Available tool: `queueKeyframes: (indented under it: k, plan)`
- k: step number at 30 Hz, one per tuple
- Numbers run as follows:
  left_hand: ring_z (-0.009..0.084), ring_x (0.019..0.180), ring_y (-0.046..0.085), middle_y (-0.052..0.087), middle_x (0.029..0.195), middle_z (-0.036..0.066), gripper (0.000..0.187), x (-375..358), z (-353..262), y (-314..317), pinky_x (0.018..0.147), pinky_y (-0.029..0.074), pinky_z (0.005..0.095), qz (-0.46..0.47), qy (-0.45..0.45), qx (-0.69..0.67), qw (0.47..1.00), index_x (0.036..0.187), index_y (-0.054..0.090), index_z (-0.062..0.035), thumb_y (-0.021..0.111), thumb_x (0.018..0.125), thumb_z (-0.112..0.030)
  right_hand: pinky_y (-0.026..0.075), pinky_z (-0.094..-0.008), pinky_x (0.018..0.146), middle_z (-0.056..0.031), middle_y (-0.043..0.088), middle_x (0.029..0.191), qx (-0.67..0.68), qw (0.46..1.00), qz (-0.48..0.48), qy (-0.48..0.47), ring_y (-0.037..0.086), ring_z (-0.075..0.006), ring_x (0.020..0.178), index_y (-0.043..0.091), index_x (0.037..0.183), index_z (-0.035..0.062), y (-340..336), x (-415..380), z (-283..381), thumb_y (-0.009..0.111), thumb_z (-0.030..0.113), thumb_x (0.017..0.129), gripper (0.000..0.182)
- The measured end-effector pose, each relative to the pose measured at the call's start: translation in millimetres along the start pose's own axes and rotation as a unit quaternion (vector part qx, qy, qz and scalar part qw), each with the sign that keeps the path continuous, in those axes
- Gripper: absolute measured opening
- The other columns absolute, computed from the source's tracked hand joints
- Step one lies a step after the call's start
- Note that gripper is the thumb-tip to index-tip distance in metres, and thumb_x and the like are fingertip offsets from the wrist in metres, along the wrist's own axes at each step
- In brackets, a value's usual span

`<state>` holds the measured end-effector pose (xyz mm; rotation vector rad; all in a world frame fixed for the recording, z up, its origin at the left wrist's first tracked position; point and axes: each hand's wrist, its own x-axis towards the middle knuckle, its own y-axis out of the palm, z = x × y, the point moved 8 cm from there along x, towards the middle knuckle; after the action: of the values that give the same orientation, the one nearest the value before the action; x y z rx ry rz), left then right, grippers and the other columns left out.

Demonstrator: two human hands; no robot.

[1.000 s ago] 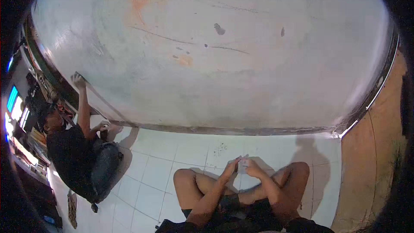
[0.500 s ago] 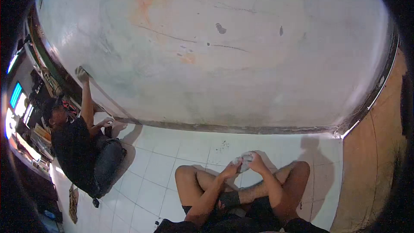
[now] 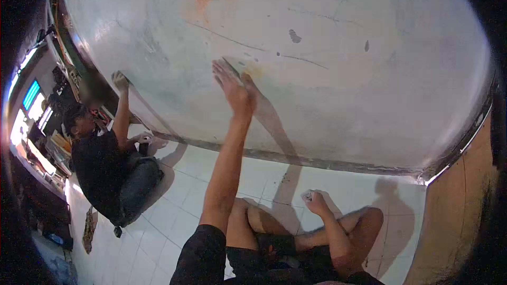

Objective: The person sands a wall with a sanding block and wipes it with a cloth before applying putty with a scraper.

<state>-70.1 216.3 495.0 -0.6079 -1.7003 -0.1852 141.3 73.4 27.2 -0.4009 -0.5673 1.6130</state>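
The left arm stretches up and forward from its black sleeve, elbow nearly straight, and the left hand (image 3: 232,87) is raised at the pale wall (image 3: 343,100), its fingers extended and pointing up and slightly to the left in the view. The fingers lie mostly side by side rather than curled; whether the whole palm touches the surface cannot be told. A dark edge shows beside the fingers, too blurred to name, and the arm's shadow falls on the wall to the right. The right arm is bent, its forearm running up and left from the elbow near the folded leg, and the right hand (image 3: 317,203) is curled closed around a small whitish piece (image 3: 307,196). This piece sticks out at the left side of the fist, on the finger side; it is too small and too covered for its long axis to be told. It lies well below the left hand, above the tiled floor (image 3: 200,200) and in front of the crossed legs (image 3: 253,227). Above and right of the left hand, the wall bears thin dark lines and a grey spot (image 3: 294,36). Farther left, another person (image 3: 100,174) in dark clothes sits by the wall, one hand (image 3: 120,81) raised to it, the other near the knees.
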Motion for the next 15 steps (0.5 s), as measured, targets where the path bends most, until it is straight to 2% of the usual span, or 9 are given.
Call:
queueKeyframes:
  k: [3,6,9,10,13,15]
  plan:
    - [0.0409,0.140,-0.002,0.001,0.151,0.026,0.070,-39,3,27,0.110,-0.002,0.0561,0.079,-0.017,-0.012,0.997,0.145,0.006,0.0034,0.038,0.095,-0.032,0.048,-0.0398,0.078,-0.0215,0.065,0.095,-0.035,0.996,0.075,0.018,0.063,-0.0324,0.089,0.063,0.099,-0.0012,18,5,-6,0.063,0.027,0.083,0.032]
    - [0.0397,0.141,-0.002,0.001,0.152,0.025,0.070,-43,5,29,0.108,-0.005,0.0591,0.100,-0.012,0.019,0.995,0.146,0.007,0.0022,0.035,0.095,-0.038,0.048,-0.0394,0.079,-0.0199,0.065,0.094,-0.053,0.997,0.042,0.037,0.063,-0.0316,0.088,0.064,0.099,-0.0012,21,-1,-11,0.063,0.027,0.082,0.033]
    - [0.0388,0.141,-0.001,0.001,0.152,0.024,0.069,-8,1,19,0.108,-0.007,0.0592,0.045,0.016,0.001,0.999,0.146,0.006,0.0003,0.033,0.096,-0.039,0.049,-0.0386,0.079,-0.0187,0.066,0.091,-0.014,0.994,0.099,0.034,0.064,-0.0311,0.085,0.065,0.096,-0.0001,17,-5,2,0.063,0.024,0.081,0.029]
    - [0.0380,0.141,-0.001,0.001,0.153,0.023,0.068,8,1,15,0.108,-0.007,0.0589,0.027,0.011,-0.005,1.000,0.147,0.007,-0.0002,0.032,0.096,-0.039,0.049,-0.0378,0.078,-0.0177,0.067,0.088,0.000,0.996,0.071,0.045,0.064,-0.0298,0.084,0.066,0.093,0.0009,22,-6,-12,0.062,0.021,0.080,0.024]
    - [0.0355,0.142,0.000,0.002,0.153,0.020,0.065,58,7,2,0.107,-0.008,0.0588,-0.003,-0.010,-0.018,1.000,0.147,0.008,-0.0011,0.031,0.097,-0.037,0.048,-0.0370,0.080,-0.0183,0.067,0.088,-0.012,0.995,0.095,0.017,0.064,-0.0288,0.086,0.066,0.093,0.0017,10,-5,18,0.062,0.019,0.080,0.022]
    - [0.0339,0.142,0.001,0.003,0.154,0.018,0.064,86,15,-5,0.107,-0.007,0.0596,-0.005,-0.033,-0.015,0.999,0.147,0.008,-0.0010,0.033,0.097,-0.033,0.048,-0.0372,0.081,-0.0189,0.066,0.090,-0.012,0.996,0.093,0.011,0.064,-0.0291,0.088,0.066,0.093,0.0017,16,-5,7,0.061,0.019,0.080,0.022]
